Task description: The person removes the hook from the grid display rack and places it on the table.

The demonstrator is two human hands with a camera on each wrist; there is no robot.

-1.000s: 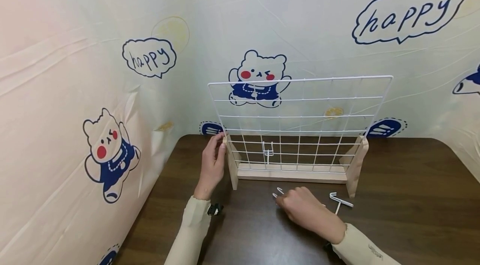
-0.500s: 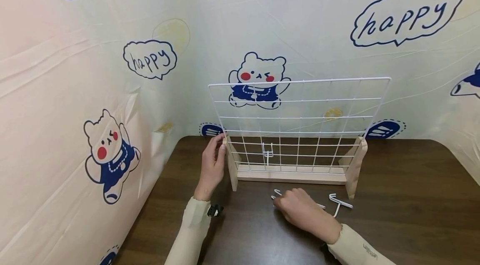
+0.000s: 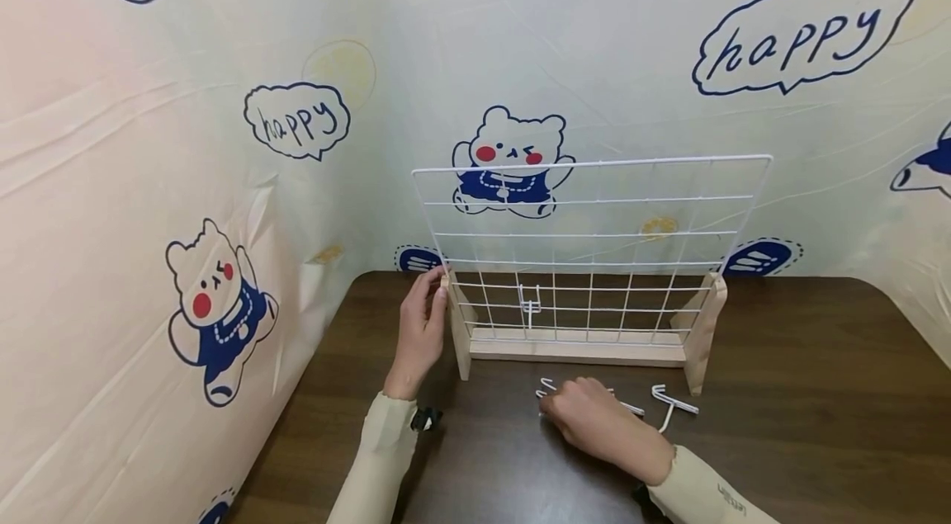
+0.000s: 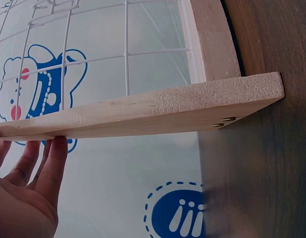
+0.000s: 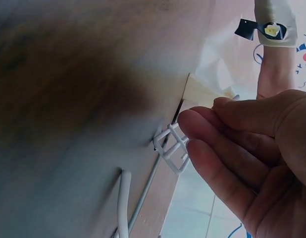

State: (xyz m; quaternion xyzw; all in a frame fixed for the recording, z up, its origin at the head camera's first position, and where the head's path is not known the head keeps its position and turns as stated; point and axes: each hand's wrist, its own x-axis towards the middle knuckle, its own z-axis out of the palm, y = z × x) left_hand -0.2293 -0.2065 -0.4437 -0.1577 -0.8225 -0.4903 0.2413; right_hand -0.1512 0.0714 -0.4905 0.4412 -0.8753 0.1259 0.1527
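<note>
one hook (image 3: 531, 303) hung on grid (image 3: 594, 243); two loose on table (image 3: 817, 392). left hand (image 3: 419, 334) steadying stand post (image 3: 458, 334), fingers straight. right hand (image 3: 594, 417) pinching hook (image 3: 548, 385) on table, not yet lifted. other hook (image 3: 672, 400) untouched.

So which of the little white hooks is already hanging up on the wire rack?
The hook low on the wire grid. The other hooks lie loose on the table.

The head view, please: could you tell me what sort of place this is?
Probably a makeshift recording corner rather than a workshop: a dark wooden table hemmed in by hung cartoon bear cloth, with a white wire grid panel standing in a wooden base.
</note>
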